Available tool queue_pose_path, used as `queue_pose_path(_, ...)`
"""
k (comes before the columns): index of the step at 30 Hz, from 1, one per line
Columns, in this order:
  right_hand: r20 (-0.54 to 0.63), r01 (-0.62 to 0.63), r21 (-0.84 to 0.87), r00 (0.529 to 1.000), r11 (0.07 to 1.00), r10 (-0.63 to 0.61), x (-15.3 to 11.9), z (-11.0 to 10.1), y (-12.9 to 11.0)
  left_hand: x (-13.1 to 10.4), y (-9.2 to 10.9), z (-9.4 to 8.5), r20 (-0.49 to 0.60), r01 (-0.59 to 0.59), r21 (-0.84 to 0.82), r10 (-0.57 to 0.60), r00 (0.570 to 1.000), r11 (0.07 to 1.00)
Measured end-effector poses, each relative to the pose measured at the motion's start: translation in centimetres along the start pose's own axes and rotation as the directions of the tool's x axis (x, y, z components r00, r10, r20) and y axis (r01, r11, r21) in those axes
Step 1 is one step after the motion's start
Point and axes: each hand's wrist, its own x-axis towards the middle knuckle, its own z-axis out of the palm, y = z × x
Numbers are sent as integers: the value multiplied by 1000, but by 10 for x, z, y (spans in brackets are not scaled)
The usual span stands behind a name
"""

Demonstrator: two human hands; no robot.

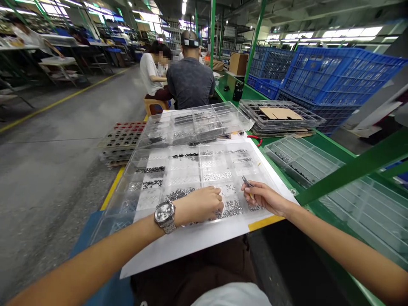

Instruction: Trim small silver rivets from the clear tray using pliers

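A clear divided tray [183, 174] lies on white paper, with small silver and black parts in its compartments. My left hand [204, 205], a metal watch [164, 212] on its wrist, reaches over the near compartments with its fingers curled down by the silver parts [232, 208]. Whatever its fingertips hold, if anything, is hidden. Just right of it, my right hand [259, 196] is closed around small pliers [246, 182], whose dark jaws point up and left above the tray. Behind this tray sits a second clear tray [194, 123] with more small parts.
Stacked trays [123, 142] stand at the left. Along the right are a green bench [338, 146], clear trays [306, 159], red-handled pliers [256, 139] and blue crates [321, 76]. A green bar [353, 168] crosses the right side. Two people sit ahead.
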Motion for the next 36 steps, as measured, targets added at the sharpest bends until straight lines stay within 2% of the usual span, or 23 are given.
queue_pose_path(4, 6, 8, -9, 1000, 1000, -8, 2, 3, 1, 4, 3, -1, 15, -24, 86, 23, 1000, 996)
queue_pose_path(11, 0, -10, -21, 1000, 1000, 10, 2, 2, 3, 17, 21, 2, 71, -69, 188, 57, 996, 980)
queue_pose_path(15, 4, -30, -35, 1000, 999, 30, -4, 2, -8, 16, 21, 6, 66, -72, 173, 61, 996, 982)
queue_pose_path(17, 25, -17, -47, 1000, 999, 19, 2, 7, -20, 15, 18, 8, 52, -76, 149, 69, 996, 986)
queue_pose_path(20, 38, 100, -45, 994, 994, -98, 35, 24, -39, 12, 14, 9, 29, -70, 101, 67, 997, 992)
queue_pose_path(23, 33, 241, -47, 970, 969, -240, 90, 50, -53, 10, 12, 8, 10, -44, 67, 44, 999, 997)
queue_pose_path(25, 60, 290, -76, 956, 954, -286, 124, 66, -56, 8, 12, 7, 1, -30, 51, 30, 1000, 998)
queue_pose_path(27, 107, 315, -118, 947, 942, -304, 147, 75, -56, 6, 12, 5, -8, -14, 37, 14, 1000, 999)
queue_pose_path(30, 116, 324, -143, 944, 935, -309, 159, 77, -47, 1, 12, 2, -16, 15, 3, -15, 1000, 1000)
queue_pose_path(36, 14, 288, -119, 957, 950, -288, 156, 66, -34, -4, 4, -12, 42, 82, -190, -76, 996, 978)
